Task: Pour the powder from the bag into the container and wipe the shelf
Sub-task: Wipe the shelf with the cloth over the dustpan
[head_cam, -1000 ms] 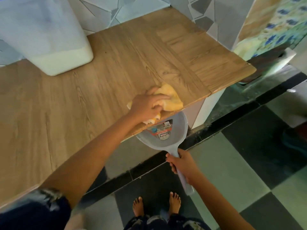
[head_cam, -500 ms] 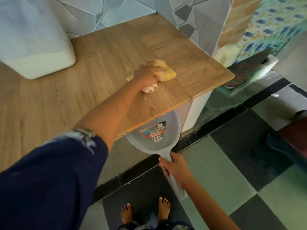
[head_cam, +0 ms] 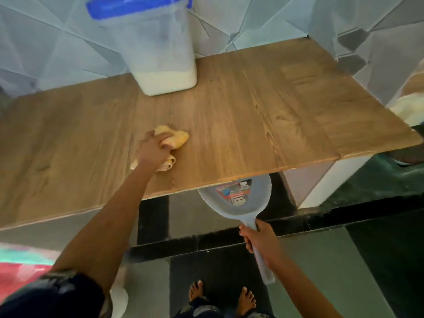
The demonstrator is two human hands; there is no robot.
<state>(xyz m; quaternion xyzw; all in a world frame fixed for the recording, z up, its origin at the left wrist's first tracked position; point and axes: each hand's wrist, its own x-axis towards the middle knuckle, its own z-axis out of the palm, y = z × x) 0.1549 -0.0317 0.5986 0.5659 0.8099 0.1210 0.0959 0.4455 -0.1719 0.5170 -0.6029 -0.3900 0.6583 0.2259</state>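
A wooden shelf (head_cam: 263,115) runs across the view. On it, my left hand (head_cam: 153,150) grips a crumpled yellow cloth (head_cam: 177,138) near the middle of the board. A clear plastic container (head_cam: 160,53) with a blue lid stands at the back against the wall, white powder lying in its bottom. My right hand (head_cam: 259,239) holds the handle of a grey dustpan (head_cam: 238,200). The pan's scoop sits just under the shelf's front edge, partly hidden by the board. No bag is in view.
A grey tiled wall (head_cam: 275,24) backs the shelf. Below lies a floor of dark and green tiles (head_cam: 344,271), with my bare feet (head_cam: 220,297) on it. A red and teal mat (head_cam: 20,265) shows at the lower left.
My left hand has carried the cloth from the shelf's front edge inward and then leftward along the board. The dustpan stays under the front edge in my right hand. The view has swung left.
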